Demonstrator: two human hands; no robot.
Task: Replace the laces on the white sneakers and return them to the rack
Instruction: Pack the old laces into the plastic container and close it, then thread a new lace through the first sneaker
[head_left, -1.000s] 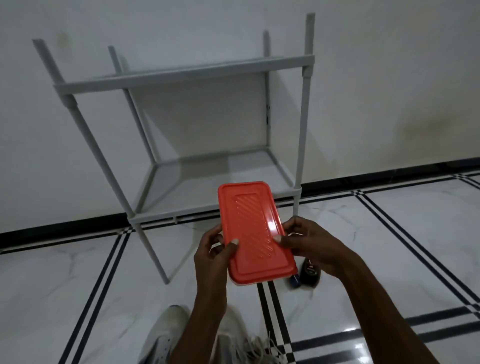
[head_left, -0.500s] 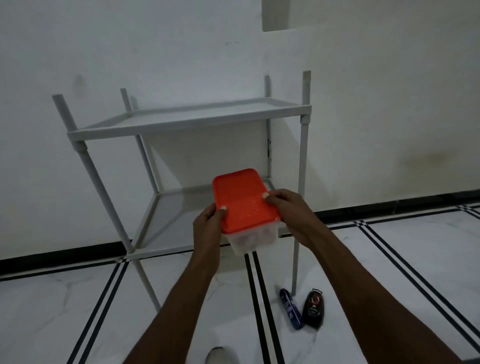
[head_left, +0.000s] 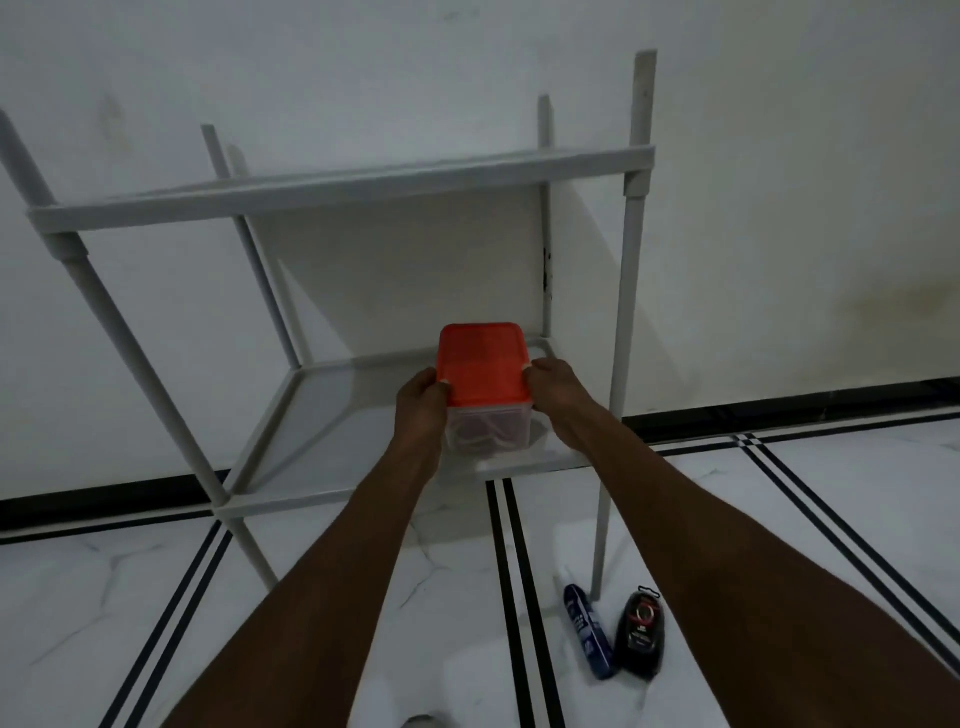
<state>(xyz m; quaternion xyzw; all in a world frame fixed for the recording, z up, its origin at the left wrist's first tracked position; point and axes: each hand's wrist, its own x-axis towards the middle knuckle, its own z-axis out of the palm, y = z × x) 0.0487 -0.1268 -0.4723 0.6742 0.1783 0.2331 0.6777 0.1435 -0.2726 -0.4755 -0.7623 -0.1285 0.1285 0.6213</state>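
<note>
- A clear box with an orange lid (head_left: 483, 366) is held from both sides on the lower shelf (head_left: 332, 410) of the grey rack (head_left: 343, 182), toward its right half; whether its base rests fully on the shelf cannot be told.
- The left hand (head_left: 422, 402) is curled against the box's left wall, the right hand (head_left: 558, 395) against its right wall, thumbs at the lid's rim; each grip is closed on the box.
- Pale cord-like contents are seen through the clear wall; what they are cannot be told.
- The white sneakers are almost wholly out of view; only a pale sliver (head_left: 421, 721) at the bottom edge may belong to one. Neither shelf carries a shoe, so the return to the rack is judged not yet done, and the state of the lacing cannot be judged.
- Open shelf is left to the box's left. To its right, the front right post (head_left: 621, 364) stands near the right hand, and the upper shelf rail overhangs the box.
- On the floor by that post's foot lie a blue tube (head_left: 587, 631) and a black object (head_left: 640, 636), just beside each other.
</note>
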